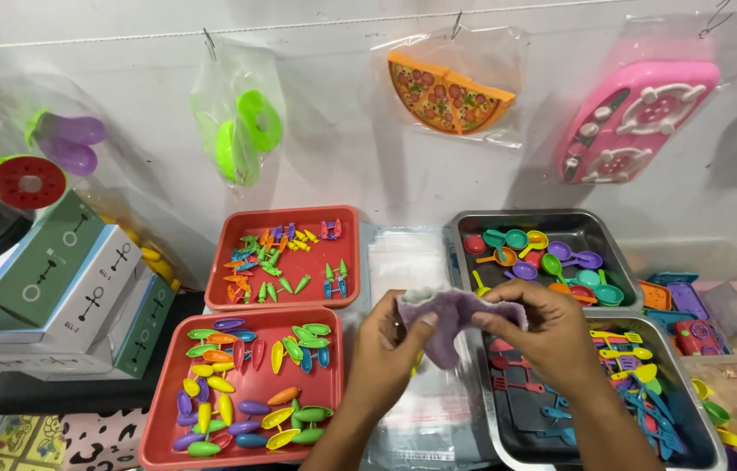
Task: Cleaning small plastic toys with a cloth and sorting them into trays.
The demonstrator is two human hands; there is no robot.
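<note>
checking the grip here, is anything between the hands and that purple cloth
Nothing visible: the left hand and the right hand both pinch the purple cloth directly, holding it above the stack of clear bags, between the red trays and the metal trays.

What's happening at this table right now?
A person holds a small purple cloth between both hands, left hand and right hand, above a stack of clear plastic bags. Two red trays of small colourful toy pieces sit to the left. Two metal trays of toy pans and utensils sit to the right. Bagged toys hang on the wall behind.
</note>
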